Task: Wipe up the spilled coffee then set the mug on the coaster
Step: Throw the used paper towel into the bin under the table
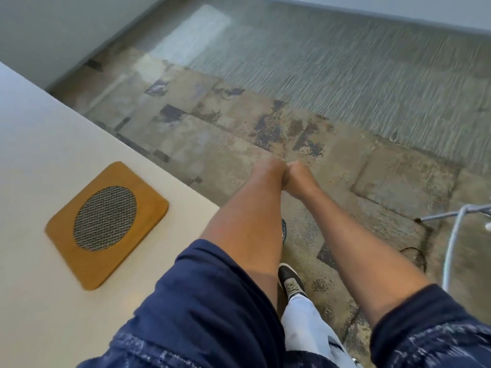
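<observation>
Wooden coaster (pixel 106 225) bare on table (pixel 32 144); left hand (pixel 268 172), right hand (pixel 299 175) blurred, grip unreadable; locate mug, cloth first.

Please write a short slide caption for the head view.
Both hands, left and right, meet off the table edge; the coaster lies bare.
</observation>
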`<move>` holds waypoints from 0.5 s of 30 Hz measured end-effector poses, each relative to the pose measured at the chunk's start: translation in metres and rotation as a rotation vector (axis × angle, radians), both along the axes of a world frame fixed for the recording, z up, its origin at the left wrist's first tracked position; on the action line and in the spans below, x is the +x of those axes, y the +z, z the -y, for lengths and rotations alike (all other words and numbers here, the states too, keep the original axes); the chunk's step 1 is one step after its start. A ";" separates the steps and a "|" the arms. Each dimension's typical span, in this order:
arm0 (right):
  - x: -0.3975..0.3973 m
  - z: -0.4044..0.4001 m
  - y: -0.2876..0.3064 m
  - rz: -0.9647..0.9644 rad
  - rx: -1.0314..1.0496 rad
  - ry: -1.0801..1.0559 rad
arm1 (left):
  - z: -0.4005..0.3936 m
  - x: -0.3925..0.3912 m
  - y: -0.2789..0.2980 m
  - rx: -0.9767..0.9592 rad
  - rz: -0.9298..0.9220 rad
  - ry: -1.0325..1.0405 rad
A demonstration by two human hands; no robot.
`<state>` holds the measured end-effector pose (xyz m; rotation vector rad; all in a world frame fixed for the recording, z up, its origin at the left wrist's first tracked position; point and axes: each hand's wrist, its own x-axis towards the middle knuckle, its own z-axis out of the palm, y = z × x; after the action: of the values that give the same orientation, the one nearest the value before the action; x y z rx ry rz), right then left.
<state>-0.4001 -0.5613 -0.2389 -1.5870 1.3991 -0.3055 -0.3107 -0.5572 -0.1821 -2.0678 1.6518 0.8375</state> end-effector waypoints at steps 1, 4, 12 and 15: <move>0.001 0.001 -0.010 0.010 0.027 -0.026 | 0.002 -0.003 -0.014 0.006 0.005 -0.012; 0.000 -0.002 -0.037 0.012 0.036 -0.054 | -0.002 -0.011 -0.056 0.033 -0.022 0.057; -0.010 -0.017 -0.118 -0.058 0.054 -0.007 | -0.051 -0.017 -0.143 -0.073 -0.222 0.417; -0.007 -0.018 -0.139 -0.052 0.069 0.000 | -0.062 -0.013 -0.167 -0.085 -0.202 0.404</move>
<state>-0.4074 -0.5434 -0.3783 -1.5479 1.4343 -0.2145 -0.3241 -0.4955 -0.3490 -2.4948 1.4015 1.1543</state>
